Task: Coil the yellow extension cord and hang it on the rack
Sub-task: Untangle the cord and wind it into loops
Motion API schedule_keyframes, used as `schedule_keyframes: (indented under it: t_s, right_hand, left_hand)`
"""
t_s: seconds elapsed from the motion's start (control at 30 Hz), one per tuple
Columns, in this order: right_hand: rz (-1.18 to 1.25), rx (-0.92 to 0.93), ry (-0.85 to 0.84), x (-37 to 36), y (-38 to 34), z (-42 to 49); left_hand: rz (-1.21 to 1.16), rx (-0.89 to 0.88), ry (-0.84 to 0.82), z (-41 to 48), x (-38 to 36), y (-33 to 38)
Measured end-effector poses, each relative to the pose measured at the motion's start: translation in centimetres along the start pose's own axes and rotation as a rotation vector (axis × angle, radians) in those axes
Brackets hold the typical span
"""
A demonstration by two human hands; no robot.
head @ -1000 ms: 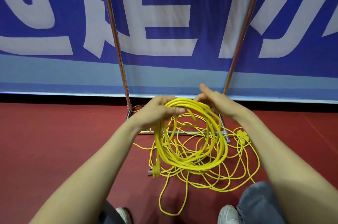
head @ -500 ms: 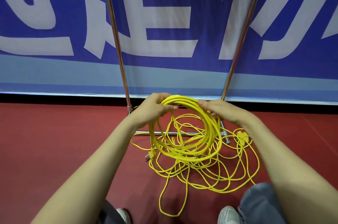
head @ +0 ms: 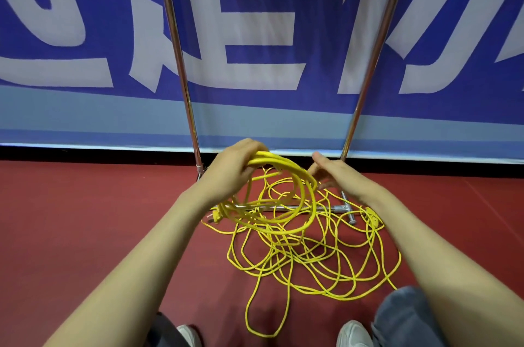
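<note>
The left hand (head: 235,169) has its grip closed around the top of the gathered loops of the yellow extension cord (head: 283,205), which hang down toward the floor (head: 85,233). The right hand (head: 333,173), just right of the coil, pinches 1 strand with loose fingers. Most cord lies tangled below and right (nearer the right hand), thin and glossy. The rack (head: 175,49) stands just behind.

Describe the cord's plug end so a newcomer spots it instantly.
Start at the chrome rack and drop to its floor bar. The plug hangs at that bar's left end, below the left hand; it is the cord's only chunky tip.
</note>
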State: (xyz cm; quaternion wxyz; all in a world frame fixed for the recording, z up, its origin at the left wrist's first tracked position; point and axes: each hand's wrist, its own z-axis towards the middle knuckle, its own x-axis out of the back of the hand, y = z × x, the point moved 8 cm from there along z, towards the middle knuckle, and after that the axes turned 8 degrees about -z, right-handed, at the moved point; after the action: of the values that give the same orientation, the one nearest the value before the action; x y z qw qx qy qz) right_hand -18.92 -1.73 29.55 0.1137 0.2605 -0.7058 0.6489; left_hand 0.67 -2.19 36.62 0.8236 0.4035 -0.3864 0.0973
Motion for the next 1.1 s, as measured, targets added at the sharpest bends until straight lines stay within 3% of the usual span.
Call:
schedule_keyframes:
  t_s: [0.1,0.3,0.43,0.63,0.87,0.93,1.03,1.1]
  right_hand:
    - [-0.187,0.072,0.030,0.1,-0.3,-0.1]
    - [-0.033,0.128,0.045,-1.0,-3.3,0.2]
    - [0.052,0.092,-0.045,-2.1,-3.9,-0.3]
    - [0.079,0.079,-0.150,-2.6,-4.2,-0.6]
    - [0.227,0.063,-0.073,-2.0,-3.7,-0.3]
    - [0.252,0.033,0.032,-1.2,-3.1,0.2]
    - [-0.032,0.066,0.313,1.5,-2.8,0.4]
    - [-0.159,0.139,0.309,1.9,-3.6,0.3]
  left_hand:
    - [0.135,-0.054,0.034,-0.2,-0.6,0.2]
    - [0.272,-0.261,0.062,-0.6,-1.2,3.0]
    - [0.247,-0.313,0.048,-0.8,-1.7,3.4]
    - [0.177,-0.254,0.039,-0.9,-2.4,1.9]
    - [-0.127,-0.073,0.096,-0.2,-2.4,-0.4]
    - [-0.303,0.049,0.146,0.0,-2.1,-1.3]
    - [-0.439,0.115,0.186,-0.1,-1.7,-1.5]
    - [-0.478,0.136,0.175,-0.2,-1.6,-1.3]
